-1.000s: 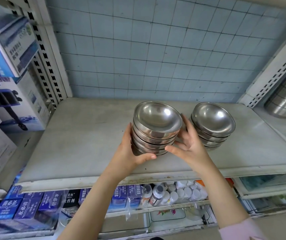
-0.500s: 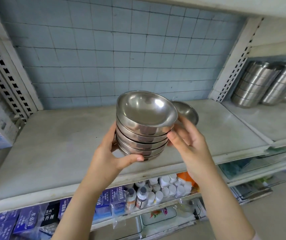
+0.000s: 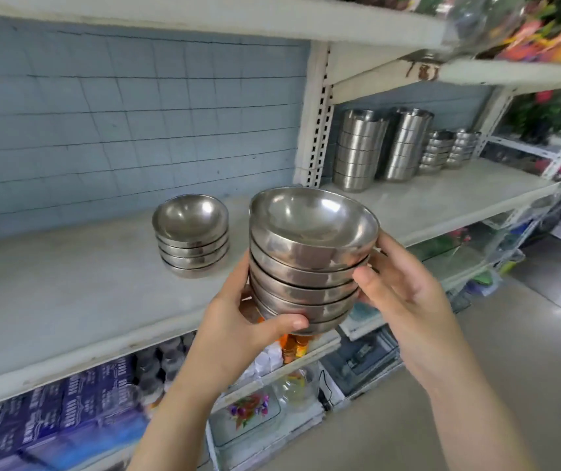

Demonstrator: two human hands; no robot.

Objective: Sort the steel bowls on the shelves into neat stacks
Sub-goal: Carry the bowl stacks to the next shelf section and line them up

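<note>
Holds the stack of steel bowls (image 3: 309, 266) lifted off the shelf (image 3: 68, 283), left grip (image 3: 238, 321) and right grip (image 3: 405, 294) clamped round it (shorter stack (image 3: 190, 239) left behind, centre-left); probably bound for upper-right stacks (image 3: 360, 154).

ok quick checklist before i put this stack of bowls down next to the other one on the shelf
1. Grip: left hand holds the held stack low, thumb near its base; right hand holds the opposite side. ok
2. Held stack nested flush: near rims look even, far side hidden. cannot tell
3. Shelved stack neat and upright. ok
4. Bare shelf to the left of the shelved stack. ok
5. Both stacks hold the same bowl size: they look alike, but one is nearer the camera. cannot tell
</note>
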